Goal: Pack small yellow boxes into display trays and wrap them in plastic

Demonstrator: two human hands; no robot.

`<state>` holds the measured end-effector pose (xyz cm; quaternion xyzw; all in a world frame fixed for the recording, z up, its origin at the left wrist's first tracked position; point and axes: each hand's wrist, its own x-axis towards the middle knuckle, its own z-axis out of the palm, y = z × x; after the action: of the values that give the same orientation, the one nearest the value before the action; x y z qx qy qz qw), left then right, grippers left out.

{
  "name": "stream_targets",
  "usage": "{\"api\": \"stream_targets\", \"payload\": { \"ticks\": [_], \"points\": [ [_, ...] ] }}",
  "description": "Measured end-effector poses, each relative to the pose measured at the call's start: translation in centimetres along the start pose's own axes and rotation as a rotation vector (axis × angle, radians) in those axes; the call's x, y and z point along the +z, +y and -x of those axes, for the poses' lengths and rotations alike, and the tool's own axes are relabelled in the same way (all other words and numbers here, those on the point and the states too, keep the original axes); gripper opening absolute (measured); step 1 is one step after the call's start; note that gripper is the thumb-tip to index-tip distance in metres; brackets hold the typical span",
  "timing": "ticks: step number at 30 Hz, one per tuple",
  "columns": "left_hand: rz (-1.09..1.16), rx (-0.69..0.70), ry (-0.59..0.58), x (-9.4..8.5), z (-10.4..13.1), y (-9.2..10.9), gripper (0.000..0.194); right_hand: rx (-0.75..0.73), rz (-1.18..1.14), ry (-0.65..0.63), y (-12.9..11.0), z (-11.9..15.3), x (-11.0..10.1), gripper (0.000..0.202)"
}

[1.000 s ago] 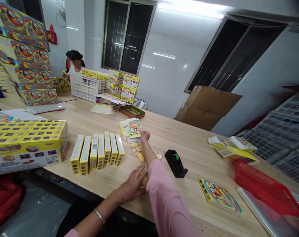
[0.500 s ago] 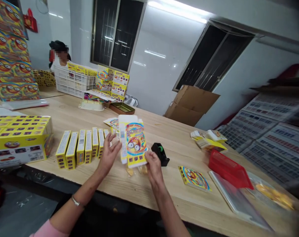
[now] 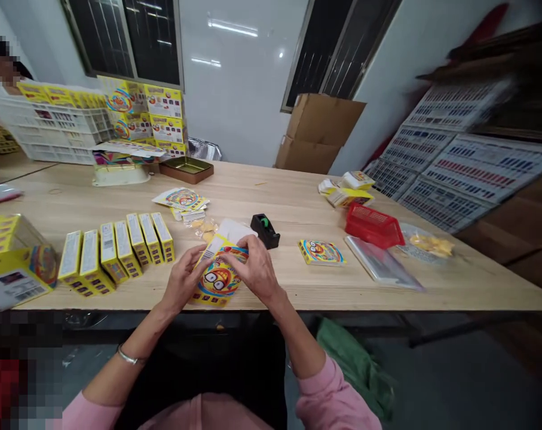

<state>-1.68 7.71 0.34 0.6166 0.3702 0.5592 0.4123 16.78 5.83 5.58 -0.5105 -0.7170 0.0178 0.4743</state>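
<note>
A colourful yellow cardboard box [image 3: 220,279] with a cartoon face on its front is between my hands at the table's near edge, with a white flap up at its far end. My left hand [image 3: 181,279] grips the box's left side, fingers closed along its edge. My right hand [image 3: 260,270] is closed on its upper right part, thumb lying across the printed front. Just beyond it lie small clear packets [image 3: 203,227] with yellow pieces, and flat printed cartons [image 3: 183,198]. A black tape dispenser [image 3: 265,231] stands right behind my right hand.
A row of narrow yellow boxes [image 3: 118,248] stands at left beside a large wrapped pack [image 3: 17,263]. To the right are a flat cartoon box [image 3: 321,252], a red basket [image 3: 373,226] and clear plastic sheets [image 3: 382,263]. White crates [image 3: 51,128] and a person are at the back left.
The box has come down from above the table to its near edge. My left hand, open beside it before, now grips it; my right hand has shifted to its upper part. The view has turned right and down.
</note>
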Motion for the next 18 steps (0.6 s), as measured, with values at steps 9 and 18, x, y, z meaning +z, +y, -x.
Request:
{"api": "stream_targets", "payload": {
  "ticks": [9, 18],
  "points": [
    [-0.568, 0.324, -0.203, -0.3, 0.7, 0.9, 0.068, 0.177, -0.513, 0.068, 0.2, 1.5, 1.7, 0.022],
    [0.017, -0.060, -0.081, 2.2, 1.1, 0.8, 0.046, -0.169, -0.181, 0.377, -0.1, 1.8, -0.8, 0.026]
  ]
}}
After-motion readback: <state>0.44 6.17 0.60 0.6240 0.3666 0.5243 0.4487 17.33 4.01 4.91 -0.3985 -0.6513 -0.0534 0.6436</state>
